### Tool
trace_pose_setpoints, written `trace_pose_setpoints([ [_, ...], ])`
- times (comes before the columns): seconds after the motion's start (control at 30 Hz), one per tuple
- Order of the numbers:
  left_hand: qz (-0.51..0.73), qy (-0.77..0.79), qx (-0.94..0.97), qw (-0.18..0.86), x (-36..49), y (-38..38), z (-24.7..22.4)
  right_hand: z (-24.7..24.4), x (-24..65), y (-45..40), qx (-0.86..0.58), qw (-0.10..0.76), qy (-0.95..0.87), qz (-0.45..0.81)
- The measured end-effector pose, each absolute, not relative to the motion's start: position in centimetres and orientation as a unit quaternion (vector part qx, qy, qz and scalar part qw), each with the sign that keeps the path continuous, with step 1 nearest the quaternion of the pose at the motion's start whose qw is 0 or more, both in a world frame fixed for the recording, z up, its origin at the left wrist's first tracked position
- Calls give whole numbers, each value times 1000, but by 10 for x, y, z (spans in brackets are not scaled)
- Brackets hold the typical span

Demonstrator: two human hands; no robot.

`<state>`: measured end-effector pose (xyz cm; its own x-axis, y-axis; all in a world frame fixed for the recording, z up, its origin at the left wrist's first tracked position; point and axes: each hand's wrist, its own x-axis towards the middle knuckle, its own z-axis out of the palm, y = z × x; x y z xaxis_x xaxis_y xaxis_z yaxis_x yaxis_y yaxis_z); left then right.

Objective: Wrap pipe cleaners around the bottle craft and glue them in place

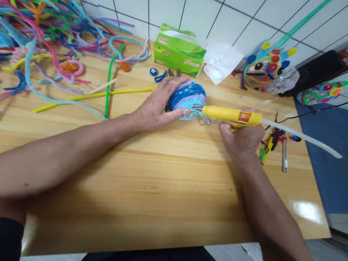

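Wrapped in blue, light-blue and lilac pipe cleaners, a rounded ball [189, 95] sits on the wooden table. My left hand [161, 101] grips it from the left, fingers over the top and thumb along the near side. My right hand [243, 137] is closed around the handle of a yellow hot glue gun [231, 115]. The gun's nozzle points left and meets the ball's right side, or nearly so; actual contact I cannot tell. A long whitish glue stick [306, 139] sticks out of the gun's back. Small scissors [205, 120] lie just beneath the nozzle.
Many coloured pipe cleaners [49, 43] heap up at the left. A green tissue pack [179, 53] and white paper [220, 64] stand by the tiled wall. Decorated crafts [262, 69] and a dark bottle [317, 72] are at back right. A utility knife [285, 156] lies near the right edge.
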<state>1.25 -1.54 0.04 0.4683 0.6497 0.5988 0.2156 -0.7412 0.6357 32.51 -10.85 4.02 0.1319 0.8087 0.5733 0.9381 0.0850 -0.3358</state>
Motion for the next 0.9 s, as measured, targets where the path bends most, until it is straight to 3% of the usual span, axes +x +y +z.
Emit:
trace_pose_setpoints([
  [0.27,449,277,807,266,15,-16,6,47,355,-86,-708,392,-587,-32],
  [0.5,464,277,794,280,18,-15,4,41,372,-56,-789,316,-527,20],
  [0.77,474,273,792,271,21,-15,2,19,379,-46,-785,326,-527,8],
  [0.9,474,280,791,266,22,-15,2,31,388,-72,-775,285,-564,-30],
])
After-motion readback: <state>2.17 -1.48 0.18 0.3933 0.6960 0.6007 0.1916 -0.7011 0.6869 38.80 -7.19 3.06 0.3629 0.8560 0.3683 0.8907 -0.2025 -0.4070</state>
